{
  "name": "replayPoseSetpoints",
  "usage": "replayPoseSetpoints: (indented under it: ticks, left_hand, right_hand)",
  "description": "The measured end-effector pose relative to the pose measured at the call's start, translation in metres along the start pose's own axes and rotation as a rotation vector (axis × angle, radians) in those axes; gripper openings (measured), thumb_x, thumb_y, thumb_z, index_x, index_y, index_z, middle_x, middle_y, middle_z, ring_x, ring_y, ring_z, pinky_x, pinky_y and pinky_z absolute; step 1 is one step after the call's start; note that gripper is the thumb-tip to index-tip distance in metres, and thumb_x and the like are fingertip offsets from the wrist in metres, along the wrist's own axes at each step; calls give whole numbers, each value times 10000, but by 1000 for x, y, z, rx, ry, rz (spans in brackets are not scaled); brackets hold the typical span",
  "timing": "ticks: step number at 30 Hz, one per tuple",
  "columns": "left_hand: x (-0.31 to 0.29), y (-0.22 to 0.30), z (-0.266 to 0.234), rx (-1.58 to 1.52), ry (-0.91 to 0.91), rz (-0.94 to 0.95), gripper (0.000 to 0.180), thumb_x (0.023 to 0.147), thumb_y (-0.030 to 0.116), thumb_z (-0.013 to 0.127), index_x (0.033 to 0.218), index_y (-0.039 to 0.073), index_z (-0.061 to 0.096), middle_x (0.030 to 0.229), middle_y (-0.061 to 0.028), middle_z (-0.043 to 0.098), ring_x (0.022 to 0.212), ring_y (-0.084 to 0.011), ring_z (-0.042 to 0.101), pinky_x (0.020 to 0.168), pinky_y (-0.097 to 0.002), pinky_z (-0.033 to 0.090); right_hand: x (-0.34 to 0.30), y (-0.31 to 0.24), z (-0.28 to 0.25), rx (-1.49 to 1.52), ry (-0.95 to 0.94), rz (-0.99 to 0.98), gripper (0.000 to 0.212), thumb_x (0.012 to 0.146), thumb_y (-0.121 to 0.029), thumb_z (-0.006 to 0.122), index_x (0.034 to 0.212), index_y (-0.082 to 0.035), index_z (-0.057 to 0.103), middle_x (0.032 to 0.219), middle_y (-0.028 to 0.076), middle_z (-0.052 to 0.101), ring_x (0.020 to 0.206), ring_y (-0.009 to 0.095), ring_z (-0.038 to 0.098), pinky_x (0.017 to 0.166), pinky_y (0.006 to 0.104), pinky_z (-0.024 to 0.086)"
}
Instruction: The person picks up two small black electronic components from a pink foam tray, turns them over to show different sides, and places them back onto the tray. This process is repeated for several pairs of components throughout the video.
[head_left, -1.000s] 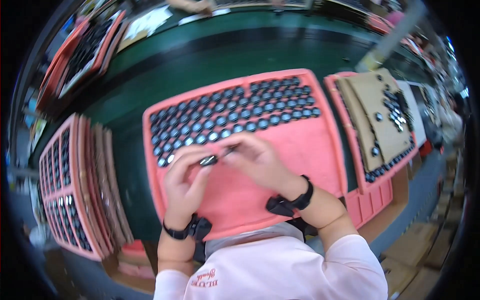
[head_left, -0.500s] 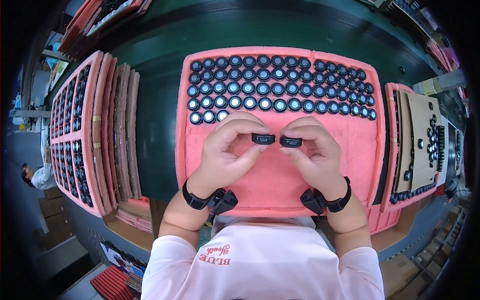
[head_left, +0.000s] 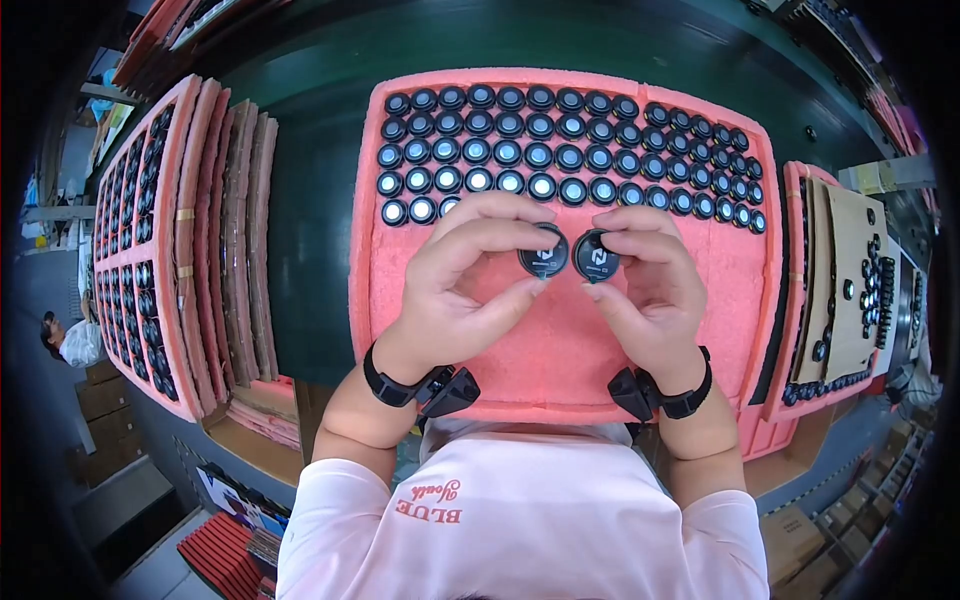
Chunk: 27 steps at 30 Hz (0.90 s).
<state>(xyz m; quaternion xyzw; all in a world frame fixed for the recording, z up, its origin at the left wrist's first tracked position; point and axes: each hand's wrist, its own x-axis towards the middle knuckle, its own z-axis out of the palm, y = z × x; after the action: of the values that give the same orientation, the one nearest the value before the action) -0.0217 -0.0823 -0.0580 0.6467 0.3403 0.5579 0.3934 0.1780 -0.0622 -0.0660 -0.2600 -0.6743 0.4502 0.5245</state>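
My left hand [head_left: 470, 275] pinches a small round black device [head_left: 541, 254] between thumb and fingers. A matching round black device [head_left: 597, 257] is pinched in my right hand [head_left: 655, 280]. Both discs are held side by side over the pink foam tray [head_left: 540, 360], their flat faces with a pale printed mark toward me. Their edges are close together; whether they touch I cannot tell. Beyond my hands, rows of similar round black devices [head_left: 509, 152] with pale centres sit in the tray's far half. My left fingers hide part of the nearest row.
Stacked pink foam trays [head_left: 185, 250] filled with discs stand on edge at left. On the right, another pink tray [head_left: 790, 300] carries cardboard [head_left: 850, 250] with loose discs. A green bench [head_left: 480, 40] lies beneath. A person [head_left: 80, 343] is at far left.
Both discs have turned from edge-on, where a small slot showed, to face me. My hands have risen slightly in view and still grip them.
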Motion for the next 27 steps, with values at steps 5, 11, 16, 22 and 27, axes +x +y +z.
replayPoseSetpoints:
  ticks: [5,11,16,22,27]
  left_hand:
    - [-3,1,5,-171,50,-29,490,728,-109,670,1181,2,522,1205,-147,555,1142,-245,564,968,-347,475]
    - [-4,-3,2,-110,-6,14,541,725,-123,665,1216,14,484,1208,-151,554,1149,-239,560,960,-346,479]
    - [-3,-3,2,-104,-10,25,532,726,-124,660,1212,17,494,1210,-150,555,1133,-235,565,944,-340,484]
    - [-3,-2,1,-122,2,0,481,724,-119,665,1169,11,540,1213,-151,558,1113,-230,570,916,-328,490]
    - [-1,-1,-5,124,-85,82,388,726,-94,695,1089,5,598,1211,-148,561,1097,-221,573,904,-321,493]
  right_hand:
    - [0,2,-1,52,-8,-53,455,731,110,698,1139,-3,534,1193,152,520,1109,245,555,906,325,504]
    - [0,2,-1,19,-6,-73,472,728,114,699,1148,-7,520,1188,153,522,1109,245,556,905,320,506]
    - [0,1,-1,-4,-10,-75,469,727,116,699,1143,-8,521,1187,154,523,1100,244,559,905,322,508]
    - [0,1,0,4,5,-66,464,725,114,702,1135,-13,525,1179,149,531,1081,239,562,895,315,505]
    - [0,1,-7,-133,-78,-74,435,732,105,704,1119,-9,540,1195,149,527,1082,239,563,900,312,498]
